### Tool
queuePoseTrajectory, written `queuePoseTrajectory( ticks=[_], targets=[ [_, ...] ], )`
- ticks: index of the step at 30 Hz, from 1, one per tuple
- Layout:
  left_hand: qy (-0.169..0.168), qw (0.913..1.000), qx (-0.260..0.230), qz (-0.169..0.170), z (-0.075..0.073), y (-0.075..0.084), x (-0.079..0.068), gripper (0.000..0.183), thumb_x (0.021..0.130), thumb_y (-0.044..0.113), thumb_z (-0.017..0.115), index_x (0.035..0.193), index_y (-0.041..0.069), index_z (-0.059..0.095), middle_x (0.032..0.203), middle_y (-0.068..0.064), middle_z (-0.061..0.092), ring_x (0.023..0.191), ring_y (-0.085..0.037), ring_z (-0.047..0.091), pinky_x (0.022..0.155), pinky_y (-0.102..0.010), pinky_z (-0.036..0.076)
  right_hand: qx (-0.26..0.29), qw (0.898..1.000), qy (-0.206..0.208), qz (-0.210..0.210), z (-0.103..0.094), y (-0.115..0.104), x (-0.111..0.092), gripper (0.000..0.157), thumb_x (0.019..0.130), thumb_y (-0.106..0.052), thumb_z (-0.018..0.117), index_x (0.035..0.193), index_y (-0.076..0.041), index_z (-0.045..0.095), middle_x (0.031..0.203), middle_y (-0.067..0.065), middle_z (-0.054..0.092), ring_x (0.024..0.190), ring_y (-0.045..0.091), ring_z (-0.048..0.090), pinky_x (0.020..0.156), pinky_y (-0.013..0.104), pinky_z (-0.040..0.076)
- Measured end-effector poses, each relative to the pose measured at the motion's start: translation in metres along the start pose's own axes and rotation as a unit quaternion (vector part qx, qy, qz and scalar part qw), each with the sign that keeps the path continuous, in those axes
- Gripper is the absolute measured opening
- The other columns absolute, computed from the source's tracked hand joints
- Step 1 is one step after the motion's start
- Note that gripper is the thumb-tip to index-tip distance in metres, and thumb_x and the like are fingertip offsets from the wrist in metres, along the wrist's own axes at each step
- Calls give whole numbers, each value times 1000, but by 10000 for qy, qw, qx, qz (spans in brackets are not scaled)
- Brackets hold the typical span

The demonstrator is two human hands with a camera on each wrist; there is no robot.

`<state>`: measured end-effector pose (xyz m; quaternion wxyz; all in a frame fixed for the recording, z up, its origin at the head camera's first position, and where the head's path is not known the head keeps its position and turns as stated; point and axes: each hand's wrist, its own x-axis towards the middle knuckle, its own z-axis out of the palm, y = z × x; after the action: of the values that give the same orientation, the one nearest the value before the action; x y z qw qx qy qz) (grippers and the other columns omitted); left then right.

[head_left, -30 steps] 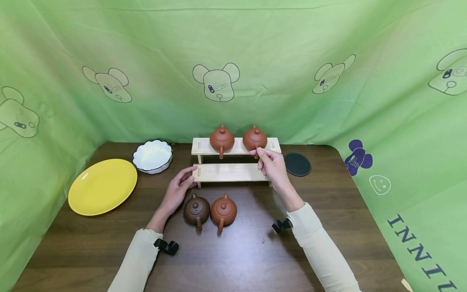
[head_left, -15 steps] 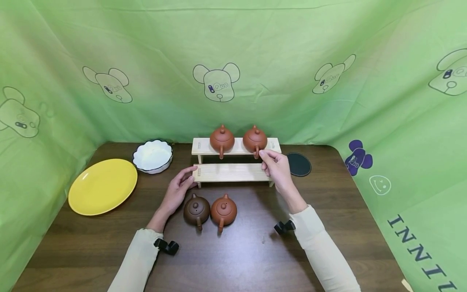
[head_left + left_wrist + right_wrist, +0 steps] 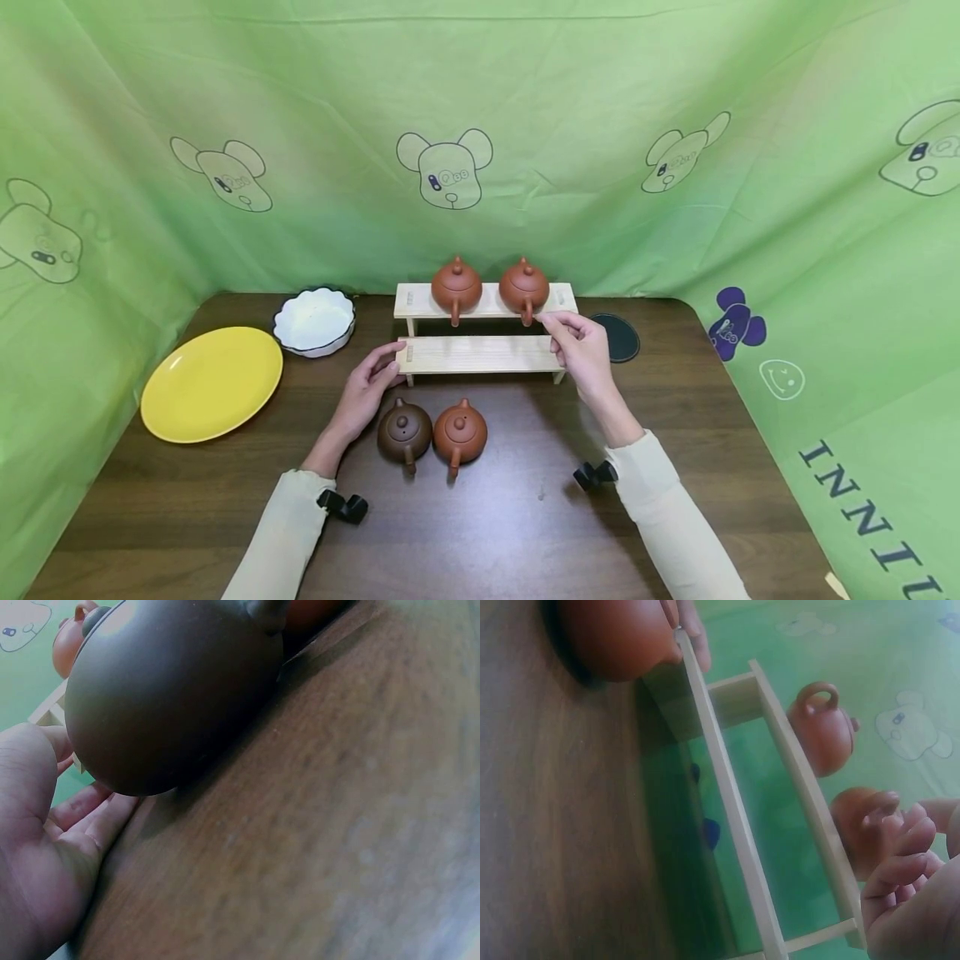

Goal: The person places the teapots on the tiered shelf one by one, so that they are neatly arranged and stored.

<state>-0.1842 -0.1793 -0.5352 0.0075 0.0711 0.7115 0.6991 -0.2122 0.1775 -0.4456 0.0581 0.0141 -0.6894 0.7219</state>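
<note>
My left hand [image 3: 363, 396] holds the left end of the lower board of a two-tier wooden stand [image 3: 476, 354]. Just right of my left forearm stands a dark brown teapot [image 3: 404, 431], which covers part of that hand in the left wrist view. Touching or close beside it is a reddish-brown teapot [image 3: 460, 435] on the table. Two more reddish clay teapots sit on the upper tier, a left one [image 3: 456, 287] and a right one [image 3: 523, 286]. My right hand [image 3: 581, 346] is beside the right one's handle, fingers loosely curled, fingertips slightly apart from it.
At the left lies a yellow oval plate [image 3: 213, 383], with a white scalloped bowl [image 3: 313, 321] behind it. A dark round coaster [image 3: 618, 337] is right of the stand, partly behind my right hand. Green cloth [image 3: 562, 125] hangs around the table's back and sides.
My right hand has let go of the right upper teapot's handle and drawn a little to the right and towards me. The left hand and the teapots stay in place.
</note>
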Motion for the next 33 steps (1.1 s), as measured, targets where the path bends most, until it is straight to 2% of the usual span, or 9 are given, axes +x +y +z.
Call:
queuePoseTrajectory(
  ticks=[8, 16, 24, 33],
  targets=[
    [1, 10000, -4, -5, -1, 1, -1, 42, 118, 6, 52, 158, -6, 53, 158, -33, 53, 121, -1, 66, 104, -22, 61, -151, 9998, 80, -105, -5, -6, -13, 24, 108, -14, 75, 116, 8, 79, 62, -7, 59, 51, 1, 46, 42, 12, 32],
    [-36, 10000, 62, -27, -2, 0, -1, 42, 118, 8, 52, 158, -4, 53, 159, -31, 54, 123, -2, 66, 106, -23, 60, -274, 9996, 45, 47, -7, -6, -27, 15, 107, -13, 76, 110, 0, 82, 63, -5, 58, 51, 4, 46, 43, 14, 34],
    [-76, 9999, 24, 123, -1, 0, -1, 42, 118, 8, 52, 158, -6, 52, 159, -33, 52, 123, -1, 65, 105, -21, 60, -370, 9989, -122, 255, -7, 5, -41, 24, 108, -9, 72, 116, 13, 76, 62, -4, 56, 48, 3, 42, 43, 13, 32],
    [-20, 9998, -95, 162, 0, -3, 1, 40, 117, 2, 53, 155, -8, 54, 153, -34, 56, 119, -4, 68, 102, -23, 62, -368, 9986, -138, 353, -4, 11, -53, 21, 107, -6, 71, 113, 13, 76, 62, -3, 55, 48, 3, 42, 42, 13, 31]
  ],
)
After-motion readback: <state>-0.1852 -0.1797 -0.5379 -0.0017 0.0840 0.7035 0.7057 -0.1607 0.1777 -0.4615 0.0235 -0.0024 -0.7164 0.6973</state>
